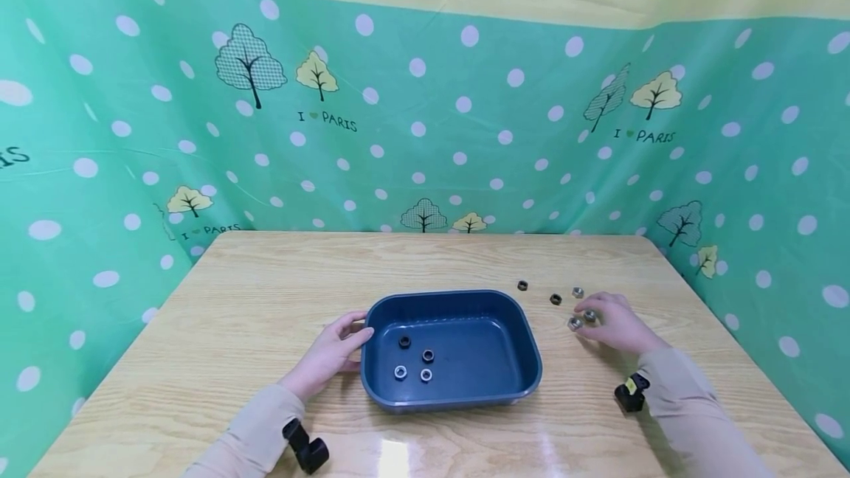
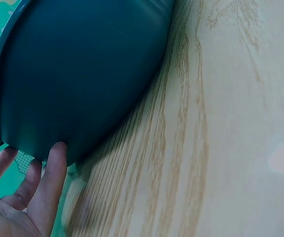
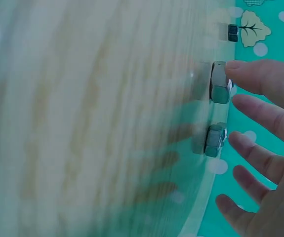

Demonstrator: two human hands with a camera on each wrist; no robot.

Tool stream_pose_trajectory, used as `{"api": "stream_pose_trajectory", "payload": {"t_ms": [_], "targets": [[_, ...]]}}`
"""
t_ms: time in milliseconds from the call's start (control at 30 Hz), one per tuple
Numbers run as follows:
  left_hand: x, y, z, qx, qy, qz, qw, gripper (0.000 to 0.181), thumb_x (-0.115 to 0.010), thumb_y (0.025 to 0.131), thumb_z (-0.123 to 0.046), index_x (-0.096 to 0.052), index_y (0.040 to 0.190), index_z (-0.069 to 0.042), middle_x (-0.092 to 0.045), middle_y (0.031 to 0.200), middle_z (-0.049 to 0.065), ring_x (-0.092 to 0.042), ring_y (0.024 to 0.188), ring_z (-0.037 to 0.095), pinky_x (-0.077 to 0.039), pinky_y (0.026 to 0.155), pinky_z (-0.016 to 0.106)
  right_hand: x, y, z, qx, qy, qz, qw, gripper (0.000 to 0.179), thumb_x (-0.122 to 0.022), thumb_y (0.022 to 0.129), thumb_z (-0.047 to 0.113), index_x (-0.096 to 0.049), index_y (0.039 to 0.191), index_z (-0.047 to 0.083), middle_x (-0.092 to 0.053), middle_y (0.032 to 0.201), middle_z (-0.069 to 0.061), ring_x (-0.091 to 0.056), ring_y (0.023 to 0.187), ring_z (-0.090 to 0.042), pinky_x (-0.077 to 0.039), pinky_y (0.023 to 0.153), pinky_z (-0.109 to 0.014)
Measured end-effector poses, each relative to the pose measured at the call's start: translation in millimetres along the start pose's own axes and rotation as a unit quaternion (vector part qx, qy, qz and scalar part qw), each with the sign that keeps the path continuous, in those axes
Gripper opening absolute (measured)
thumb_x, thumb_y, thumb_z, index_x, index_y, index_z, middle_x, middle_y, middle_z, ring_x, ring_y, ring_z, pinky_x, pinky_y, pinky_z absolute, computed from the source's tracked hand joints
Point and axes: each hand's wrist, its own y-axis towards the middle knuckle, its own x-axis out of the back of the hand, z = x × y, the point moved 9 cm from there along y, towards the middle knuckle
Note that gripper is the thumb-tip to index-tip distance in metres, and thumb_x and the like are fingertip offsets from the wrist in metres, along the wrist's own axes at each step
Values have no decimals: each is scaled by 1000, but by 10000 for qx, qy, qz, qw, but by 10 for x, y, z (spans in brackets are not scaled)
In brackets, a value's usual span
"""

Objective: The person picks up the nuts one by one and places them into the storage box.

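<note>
My left hand [image 1: 330, 352] grips the left end of a dark blue plastic tray [image 1: 458, 404]. Its thumb lies at the rim and the fingers [image 2: 53, 182] rest against the outer wall. Inside the tray lie two black hex nuts [image 1: 428, 355] and two silver hex nuts [image 1: 401, 372]. To the right of the tray, my right hand [image 1: 614, 324] reaches over two silver nuts [image 1: 575, 324] with fingers spread. In the right wrist view the thumb tip is at the nearer silver nut [image 3: 221, 84], while another silver nut [image 3: 214, 140] stands by the fingertips; contact is unclear.
Another silver nut [image 1: 578, 291] and two black nuts [image 1: 522, 285] lie on the wooden table [image 1: 279, 279] beyond my right hand. A patterned green curtain [image 1: 398, 168] hangs behind the table and along its sides. Each wrist carries a black camera mount [image 1: 307, 448].
</note>
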Motion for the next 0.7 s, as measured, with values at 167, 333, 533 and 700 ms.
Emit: {"api": "stream_pose_trajectory", "payload": {"t_ms": [167, 333, 533, 700], "targets": [[-3, -2, 5, 36, -22, -12, 10000, 45, -54, 96, -19, -43, 137, -2, -45, 136, 26, -58, 112, 35, -58, 78, 47, -46, 30, -48, -173, -60, 130, 9997, 29, -77, 73, 17, -69, 99, 6, -55, 115, -27, -44, 107, -46, -40, 87, -61], [-4, -11, 0, 56, -22, -30, 10000, 46, -55, 96, -20, -43, 137, -2, -46, 135, 26, -59, 109, 33, -58, 78, 46, -76, 45, -50, -101, -84, 134, 9998, 21, -77, 73, 15, -71, 92, 9, -58, 109, -23, -45, 105, -44, -38, 88, -59], [-3, -14, -13, 49, -59, -63, 10000, 46, -55, 95, -19, -43, 137, -1, -47, 134, 26, -59, 108, 32, -58, 77, 46, -103, 74, -59, -70, -218, 158, 9996, 17, -78, 73, 13, -71, 88, 9, -60, 105, -20, -46, 103, -43, -37, 88, -57], [-4, -16, -8, 71, -78, -74, 9999, 47, -55, 95, -19, -43, 137, -1, -47, 133, 26, -60, 107, 31, -58, 77, 45, -121, 96, -88, -150, -179, 339, 9992, 16, -77, 74, 14, -72, 88, 10, -60, 105, -20, -46, 103, -43, -37, 88, -57]]}}
